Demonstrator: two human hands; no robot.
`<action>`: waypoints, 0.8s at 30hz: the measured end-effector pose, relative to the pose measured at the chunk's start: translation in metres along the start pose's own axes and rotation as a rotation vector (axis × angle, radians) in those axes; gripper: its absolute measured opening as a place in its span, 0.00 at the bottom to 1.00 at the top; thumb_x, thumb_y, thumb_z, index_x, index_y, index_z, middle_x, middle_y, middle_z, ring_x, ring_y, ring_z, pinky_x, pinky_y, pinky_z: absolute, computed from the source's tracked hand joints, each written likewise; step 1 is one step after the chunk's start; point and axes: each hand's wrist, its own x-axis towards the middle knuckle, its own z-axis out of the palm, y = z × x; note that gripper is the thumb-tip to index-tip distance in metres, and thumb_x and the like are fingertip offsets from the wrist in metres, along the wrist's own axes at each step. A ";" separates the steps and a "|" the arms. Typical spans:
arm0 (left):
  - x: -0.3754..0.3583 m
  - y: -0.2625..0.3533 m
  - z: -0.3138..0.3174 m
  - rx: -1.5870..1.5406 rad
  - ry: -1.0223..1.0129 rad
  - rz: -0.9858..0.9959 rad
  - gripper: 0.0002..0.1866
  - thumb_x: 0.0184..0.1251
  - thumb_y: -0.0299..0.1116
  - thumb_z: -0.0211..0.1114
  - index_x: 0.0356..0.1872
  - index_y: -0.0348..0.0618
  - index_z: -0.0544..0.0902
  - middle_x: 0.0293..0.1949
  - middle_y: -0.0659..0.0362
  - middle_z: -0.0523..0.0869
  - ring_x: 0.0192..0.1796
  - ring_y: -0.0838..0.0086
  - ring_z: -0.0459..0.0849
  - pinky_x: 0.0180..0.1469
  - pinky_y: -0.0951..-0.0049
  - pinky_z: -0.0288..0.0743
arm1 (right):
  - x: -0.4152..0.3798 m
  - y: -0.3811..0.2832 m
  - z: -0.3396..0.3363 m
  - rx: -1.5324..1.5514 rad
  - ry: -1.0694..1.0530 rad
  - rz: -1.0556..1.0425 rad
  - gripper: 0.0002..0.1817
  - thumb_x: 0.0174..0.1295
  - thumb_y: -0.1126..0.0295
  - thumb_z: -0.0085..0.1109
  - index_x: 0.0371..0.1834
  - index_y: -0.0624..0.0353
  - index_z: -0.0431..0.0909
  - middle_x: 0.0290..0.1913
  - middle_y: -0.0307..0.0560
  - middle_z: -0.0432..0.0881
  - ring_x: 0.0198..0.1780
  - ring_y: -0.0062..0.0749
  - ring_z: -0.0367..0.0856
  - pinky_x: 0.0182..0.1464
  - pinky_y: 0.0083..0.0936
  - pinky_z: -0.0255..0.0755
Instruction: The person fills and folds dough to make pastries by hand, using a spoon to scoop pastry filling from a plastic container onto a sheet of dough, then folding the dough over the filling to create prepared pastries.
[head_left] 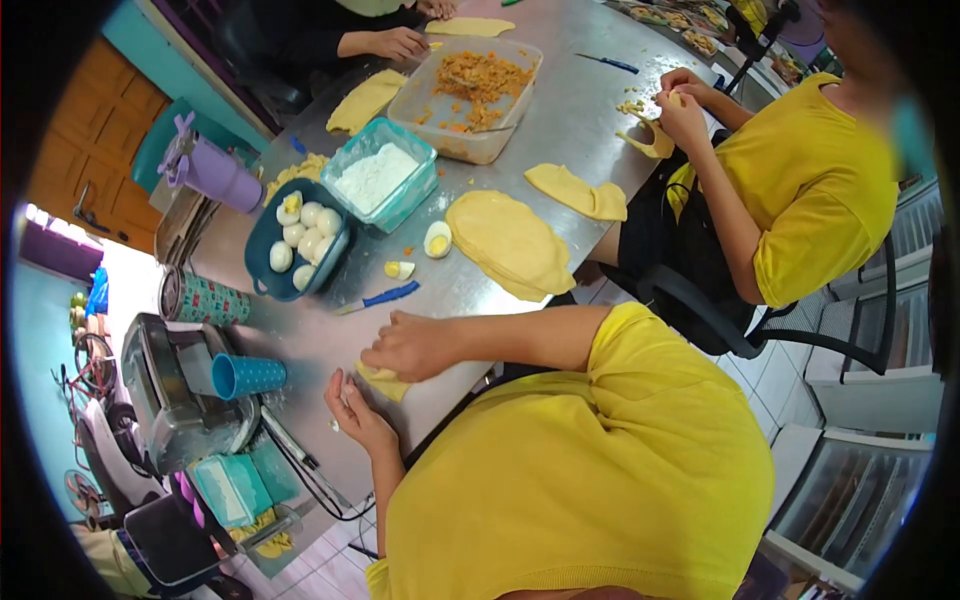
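My right hand is closed over a small folded piece of yellow dough at the near edge of the metal table; its fingertips are partly hidden. Beside the dough, my left hand is open with the fingers apart, holding nothing. Just beyond lies a blue-handled knife. Two halves of boiled egg, one larger in view and one on its side, rest near a stack of flat dough sheets. A blue basin holds several peeled boiled eggs.
A teal tub of white flour and a clear tub of orange filling stand farther back. A blue cup, a pasta machine and tumblers line the left. A co-worker in a yellow shirt handles dough; another person's hand is at the top.
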 end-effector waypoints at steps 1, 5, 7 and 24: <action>-0.002 0.004 0.000 0.062 -0.005 0.012 0.16 0.74 0.34 0.50 0.55 0.34 0.72 0.55 0.54 0.73 0.57 0.70 0.72 0.62 0.71 0.64 | -0.002 -0.005 -0.007 0.010 0.033 -0.013 0.23 0.47 0.64 0.64 0.46 0.54 0.69 0.33 0.48 0.78 0.40 0.43 0.78 0.43 0.39 0.65; -0.023 0.019 0.009 0.271 -0.095 0.116 0.17 0.69 0.32 0.53 0.55 0.33 0.72 0.54 0.48 0.73 0.59 0.60 0.69 0.63 0.63 0.59 | -0.008 -0.021 -0.051 0.349 0.066 0.155 0.22 0.52 0.65 0.64 0.50 0.55 0.69 0.41 0.49 0.81 0.46 0.42 0.80 0.47 0.39 0.70; -0.035 0.024 0.020 0.380 -0.162 0.179 0.18 0.67 0.32 0.55 0.56 0.34 0.73 0.55 0.47 0.73 0.60 0.56 0.68 0.64 0.59 0.57 | -0.014 -0.011 -0.052 0.679 0.218 0.225 0.24 0.53 0.67 0.65 0.53 0.56 0.69 0.44 0.48 0.81 0.48 0.37 0.80 0.48 0.36 0.72; -0.034 0.027 0.032 -0.040 -0.046 -0.039 0.09 0.76 0.33 0.43 0.48 0.38 0.65 0.52 0.44 0.77 0.55 0.61 0.76 0.62 0.62 0.68 | -0.151 0.098 -0.135 1.705 1.339 0.393 0.11 0.60 0.74 0.56 0.46 0.62 0.72 0.45 0.46 0.79 0.46 0.34 0.81 0.53 0.35 0.77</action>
